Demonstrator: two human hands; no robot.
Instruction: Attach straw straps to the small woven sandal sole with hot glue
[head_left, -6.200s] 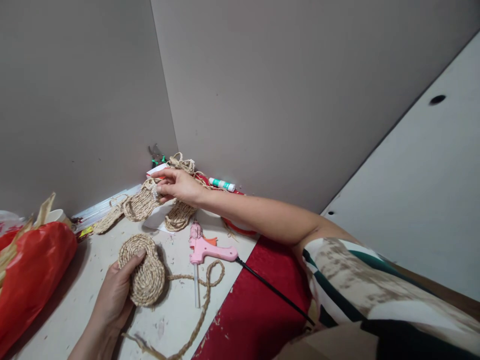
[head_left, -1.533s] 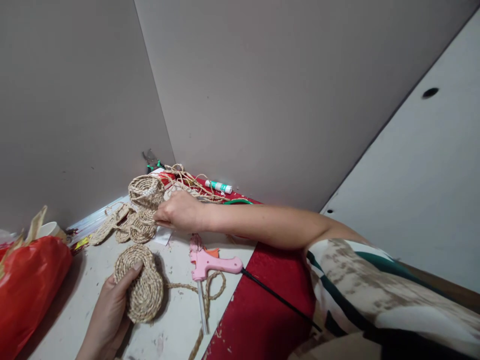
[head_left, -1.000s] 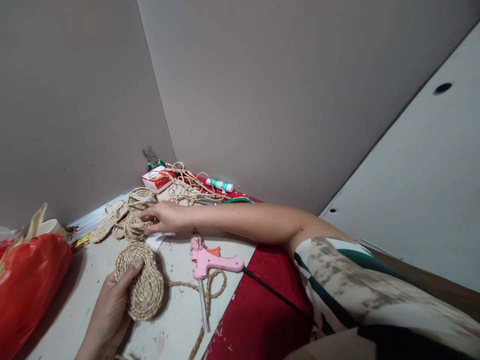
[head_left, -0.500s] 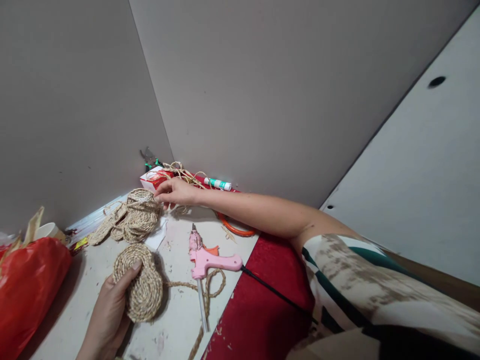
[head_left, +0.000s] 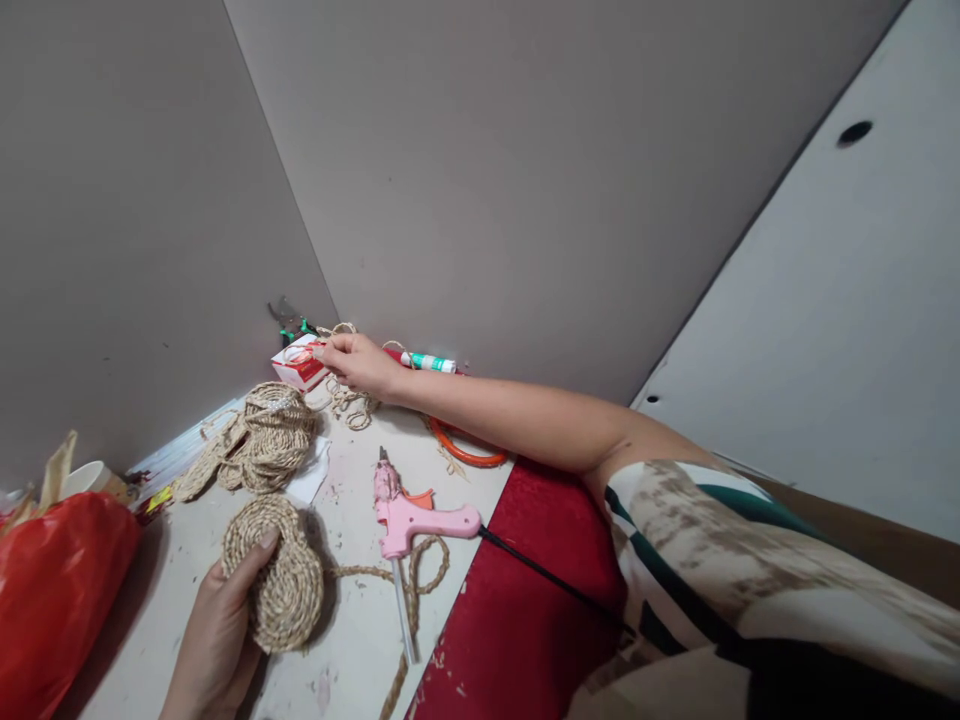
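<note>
My left hand [head_left: 217, 610] grips a woven straw piece [head_left: 289, 595], two flat coils joined in a figure eight, with the thumb on top. From its right side a braided straw cord [head_left: 360, 571] runs under a pink glue gun [head_left: 405, 520] and loops beside it. My right hand [head_left: 356, 362] reaches to the far corner, fingers pinched beside a red-and-white box [head_left: 298, 366]. Thin straw strands [head_left: 354, 405] lie tangled below and around it; whether the fingertips hold one I cannot tell. Several more coiled straw pieces [head_left: 277, 440] are heaped between my hands.
Green-handled pliers [head_left: 292, 322] stand behind the box, against the wall. A green-and-white tube [head_left: 429, 362] and an orange ring [head_left: 465, 448] lie past my right forearm. To the left are a red plastic bag [head_left: 67, 590] and clear sticks [head_left: 187, 435]. A red cloth [head_left: 517, 590] covers the near right.
My right hand has moved from the edge of the heaped coils up to the box, uncovering strands on the table. My left hand keeps its hold on the straw piece. The view has shifted slightly.
</note>
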